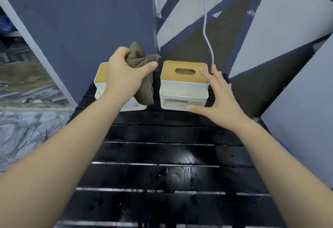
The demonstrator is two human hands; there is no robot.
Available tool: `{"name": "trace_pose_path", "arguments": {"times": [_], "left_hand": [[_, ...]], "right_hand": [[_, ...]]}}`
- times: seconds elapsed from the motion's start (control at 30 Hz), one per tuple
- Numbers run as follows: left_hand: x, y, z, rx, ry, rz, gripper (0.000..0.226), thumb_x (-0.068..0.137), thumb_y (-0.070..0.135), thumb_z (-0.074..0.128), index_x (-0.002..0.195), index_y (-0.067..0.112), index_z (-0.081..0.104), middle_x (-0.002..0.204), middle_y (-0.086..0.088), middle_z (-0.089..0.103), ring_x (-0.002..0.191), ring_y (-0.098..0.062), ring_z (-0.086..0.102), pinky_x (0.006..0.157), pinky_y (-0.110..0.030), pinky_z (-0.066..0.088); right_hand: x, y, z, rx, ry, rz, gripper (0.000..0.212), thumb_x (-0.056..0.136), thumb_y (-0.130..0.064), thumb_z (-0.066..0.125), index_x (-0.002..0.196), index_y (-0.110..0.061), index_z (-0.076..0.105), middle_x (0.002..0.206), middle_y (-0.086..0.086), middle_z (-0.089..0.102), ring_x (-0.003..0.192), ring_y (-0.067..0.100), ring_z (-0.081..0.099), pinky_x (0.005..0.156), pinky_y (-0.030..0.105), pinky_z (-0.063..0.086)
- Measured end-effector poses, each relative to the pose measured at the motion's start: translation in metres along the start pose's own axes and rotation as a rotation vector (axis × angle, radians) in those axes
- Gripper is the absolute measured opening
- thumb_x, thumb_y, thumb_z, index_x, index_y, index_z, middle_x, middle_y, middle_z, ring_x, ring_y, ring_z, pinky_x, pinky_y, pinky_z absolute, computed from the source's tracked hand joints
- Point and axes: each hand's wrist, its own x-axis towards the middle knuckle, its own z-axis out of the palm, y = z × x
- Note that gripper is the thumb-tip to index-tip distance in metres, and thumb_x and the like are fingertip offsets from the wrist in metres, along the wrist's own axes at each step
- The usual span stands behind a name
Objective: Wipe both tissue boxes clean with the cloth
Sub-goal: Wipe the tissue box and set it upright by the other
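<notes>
— What is the left hand (124,71) doing?

— It is squeezing the brown cloth (144,76) tight. The cloth is hanging down over the left tissue box (100,76).

— And the right hand (219,99)?

— It is spreading its fingers wide and holding nothing. It is reaching around the right tissue box (183,85), with its thumb at the front.

— Where are the boxes sitting?

— Side by side at the far end of the shiny black table (162,173), near the wall. A white cable (207,35) is hanging behind.

A glossy black slatted table (162,155) carries two white, wood-lidded tissue boxes (183,85) side by side.
</notes>
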Motion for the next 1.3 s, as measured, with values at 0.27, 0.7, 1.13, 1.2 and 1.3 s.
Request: {"name": "trace_pose_path", "arguments": {"times": [0.27, 0.7, 1.13, 1.2, 1.3], "left_hand": [[-0.123, -0.003, -0.061, -0.055, -0.390, -0.322, 0.053, 0.064, 0.042, 0.092, 0.103, 0.016, 0.066, 0.095, 0.003, 0.074, 0.081, -0.006, 0.069, 0.067, -0.019, 0.053], [-0.284, -0.082, -0.035, 0.745, -0.476, 0.107, 0.076, 0.100, 0.063, 0.014, 0.163, 0.020, 0.013, 0.170, -0.009, 0.010, 0.156, -0.033, 0.009, 0.126, -0.052, 0.014], [-0.318, -0.030, 0.089, 0.673, -0.562, 0.434, 0.052, 0.106, 0.037, 0.031, 0.150, 0.014, 0.046, 0.157, -0.017, 0.041, 0.143, -0.037, 0.040, 0.119, -0.050, 0.032], [-0.316, -0.038, 0.079, 0.648, -0.526, 0.473, 0.046, 0.105, 0.033, 0.044, 0.145, 0.013, 0.053, 0.153, -0.016, 0.046, 0.139, -0.037, 0.045, 0.117, -0.049, 0.037], [-0.309, -0.053, 0.040, 0.612, -0.383, 0.444, 0.041, 0.101, 0.028, 0.046, 0.132, 0.008, 0.062, 0.144, -0.016, 0.054, 0.128, -0.036, 0.050, 0.109, -0.048, 0.043]], "right_hand": [[-0.131, -0.018, 0.018, 0.065, -0.063, 0.108, 0.066, 0.093, -0.048, 0.068, 0.153, -0.040, 0.041, 0.172, -0.012, 0.009, 0.159, 0.009, 0.000, 0.125, 0.047, -0.010], [-0.263, -0.004, 0.023, -0.240, -0.230, 0.312, 0.073, 0.104, -0.053, 0.041, 0.165, -0.021, 0.017, 0.173, -0.003, -0.002, 0.159, 0.013, -0.010, 0.125, 0.042, -0.014], [-0.269, 0.005, 0.032, -0.179, -0.086, 0.335, 0.053, 0.110, -0.016, 0.035, 0.162, -0.012, 0.025, 0.172, 0.001, 0.016, 0.159, 0.013, 0.005, 0.126, 0.036, -0.006], [-0.269, 0.004, 0.033, -0.200, -0.075, 0.334, 0.053, 0.110, -0.017, 0.037, 0.162, -0.011, 0.027, 0.171, 0.002, 0.018, 0.159, 0.015, 0.007, 0.126, 0.037, -0.005], [-0.268, 0.004, 0.034, -0.252, -0.080, 0.327, 0.053, 0.110, -0.022, 0.038, 0.162, -0.012, 0.027, 0.171, 0.002, 0.017, 0.160, 0.016, 0.007, 0.127, 0.039, -0.003]]}}
